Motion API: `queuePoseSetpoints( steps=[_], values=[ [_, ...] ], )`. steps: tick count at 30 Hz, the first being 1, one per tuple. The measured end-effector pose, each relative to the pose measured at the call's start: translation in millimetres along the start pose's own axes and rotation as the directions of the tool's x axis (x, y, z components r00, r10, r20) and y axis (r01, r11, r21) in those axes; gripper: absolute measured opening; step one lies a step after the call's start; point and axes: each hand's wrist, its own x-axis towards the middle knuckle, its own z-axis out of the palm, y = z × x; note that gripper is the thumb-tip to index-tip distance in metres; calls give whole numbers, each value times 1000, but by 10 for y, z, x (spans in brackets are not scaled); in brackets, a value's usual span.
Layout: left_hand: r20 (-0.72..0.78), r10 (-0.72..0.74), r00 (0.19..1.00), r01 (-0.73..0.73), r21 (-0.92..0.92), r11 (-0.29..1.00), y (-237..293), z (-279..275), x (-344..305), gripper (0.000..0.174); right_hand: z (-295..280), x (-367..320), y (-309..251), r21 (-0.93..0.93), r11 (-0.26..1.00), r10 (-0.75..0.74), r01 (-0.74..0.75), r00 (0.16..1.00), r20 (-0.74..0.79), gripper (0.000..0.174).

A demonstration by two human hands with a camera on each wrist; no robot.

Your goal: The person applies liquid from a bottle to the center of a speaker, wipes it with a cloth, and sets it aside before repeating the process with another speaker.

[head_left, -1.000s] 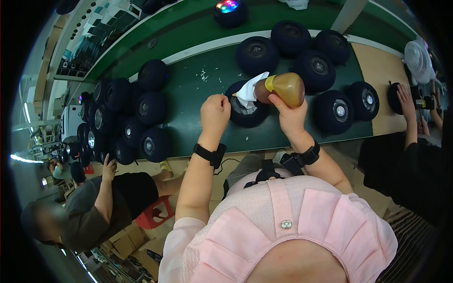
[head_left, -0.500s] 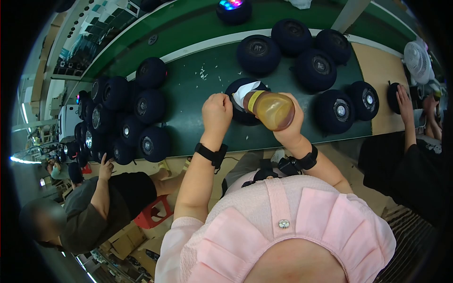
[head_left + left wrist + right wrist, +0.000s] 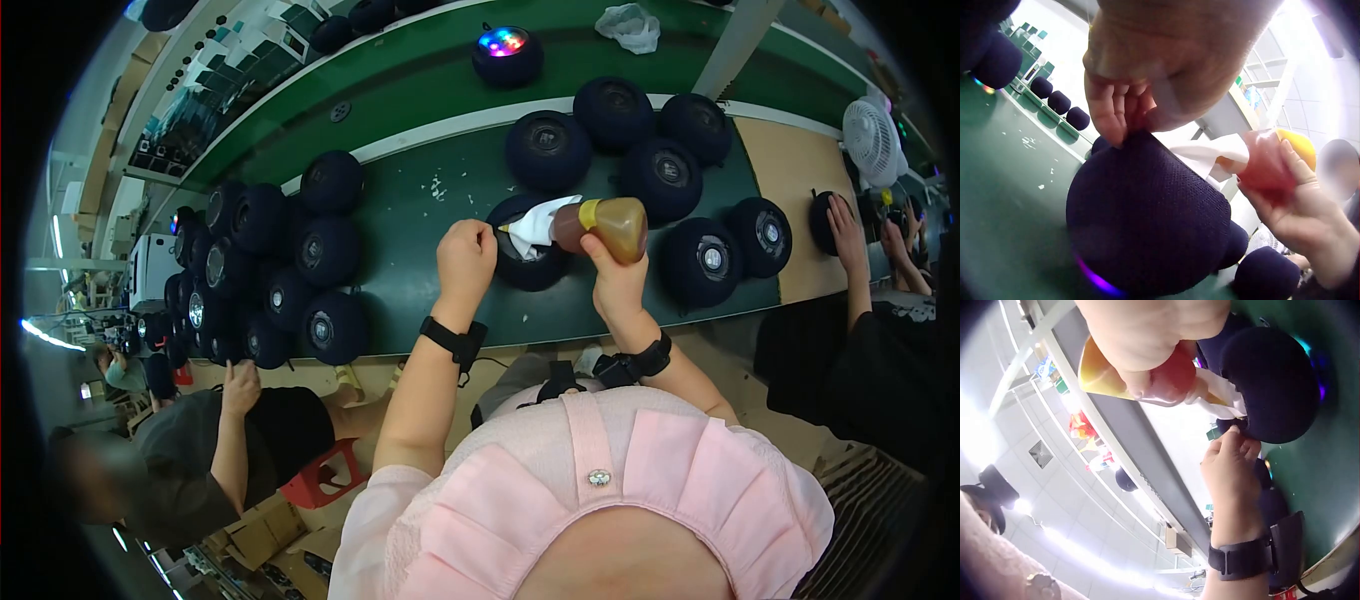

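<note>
The right hand [image 3: 617, 282] grips an amber squeeze bottle [image 3: 620, 222] with a yellow band, held tilted on its side. White cloth or tissue [image 3: 535, 228] wraps the bottle's neck, and its narrow tip points left over a dark fabric-covered round unit [image 3: 530, 274] on the green table. The left hand [image 3: 467, 262] pinches the fabric edge at that unit's left side; in the left wrist view its curled fingertips [image 3: 1119, 139] touch the rim of the dark fabric [image 3: 1147, 219]. The unit's face is partly hidden by the cloth and bottle.
Several dark round units [image 3: 325, 250] are grouped at the left, and more [image 3: 660, 180] at the right. A lit unit [image 3: 507, 58] and a clear plastic bag [image 3: 630, 28] lie on the back ledge. A white fan [image 3: 872, 142] stands far right. People sit on both sides.
The bottle has swung from pointing its base toward the body to lying more level. The head view has shifted, so the table appears lower. The left hand keeps its pinch.
</note>
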Motion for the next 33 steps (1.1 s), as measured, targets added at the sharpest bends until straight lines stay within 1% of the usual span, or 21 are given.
queuePoseSetpoints(
  steps=[2, 4, 6, 8, 10, 12, 13, 14, 15, 16, 17, 19, 20, 24, 26, 27, 28, 29, 30, 32, 33],
  values=[
    [7, 5, 1000, -5, 19, 1000, 26, -6, 12, 8, -37, 38, -6, 9, 1000, 27, -27, 1000, -5, 49],
    [12, -14, 1000, 14, 1, 1000, 35, -5, 25, 6, -49, 53, -53, 214, 954, 220, -210, 975, -26, 47],
    [18, -37, 999, 37, -14, 999, 41, -13, 29, 4, -120, 77, -27, 201, 950, 250, -238, 968, -34, 43],
    [21, -30, 999, 31, -33, 999, 39, -26, 27, 3, -167, 92, -43, 330, 886, 347, -326, 938, -3, 39],
    [31, -8, 999, 9, -18, 1000, 28, -30, 29, 3, -210, 88, -79, 330, 866, 394, -376, 919, 14, 37],
    [48, 11, 999, -11, -9, 1000, 20, -26, 8, 3, -221, 99, -186, 508, 706, 547, -493, 836, 51, 42],
    [47, 31, 998, -31, -12, 999, 15, -30, 15, 3, -235, 93, -215, 540, 666, 583, -515, 810, 54, 44],
    [45, 54, 998, -53, -15, 998, 9, -35, 31, 4, -245, 85, -244, 543, 666, 585, -512, 810, 48, 44],
    [52, 55, 997, -54, -16, 998, -1, -37, 44, 4, -258, 73, -269, 602, 602, 619, -525, 783, 63, 43],
    [44, 104, 994, -104, 6, 995, -12, -38, 59, 3, -270, 64, -288, 657, 535, 650, -531, 755, 82, 43],
    [36, 151, 988, -152, 29, 988, -25, -37, 75, 3, -287, 53, -302, 660, 534, 651, -528, 755, 78, 43],
    [44, 193, 980, -194, 24, 981, -65, -38, 125, 2, -327, 22, -331, 704, 458, 690, -543, 717, 104, 43],
    [47, 233, 971, -234, 20, 972, -82, -45, 137, 2, -343, 1, -355, 706, 457, 690, -541, 716, 102, 43],
    [56, 221, 974, -221, -7, 975, -117, -78, 121, 4, -397, -84, -494, 694, 466, 686, -550, 719, 110, 42],
    [51, -29, 998, 36, -135, 990, -74, -133, 44, 6, -466, -90, -536, 687, 474, 680, -550, 725, 112, 42],
    [56, -28, 998, 35, -134, 990, -70, -162, -7, 6, -520, -97, -551, 672, 502, 651, -545, 750, 121, 42],
    [58, -79, 995, 87, -153, 984, -78, -194, -58, 8, -568, -102, -566, 656, 530, 620, -536, 773, 131, 42],
    [61, -129, 990, 138, -173, 975, -89, -220, -104, 11, -608, -102, -579, 659, 530, 619, -533, 775, 128, 42],
    [64, -127, 990, 136, -173, 975, -111, -237, -160, 11, -646, -104, -597, 655, 543, 611, -526, 782, 121, 43],
    [88, -162, 983, 182, -310, 933, -173, -239, -277, 17, -714, -99, -643, 644, 572, 589, -509, 800, 110, 44],
    [85, -155, 984, 174, -315, 933, -193, -236, -325, 17, -741, -90, -660, 643, 576, 582, -504, 805, 110, 44]
  ],
)
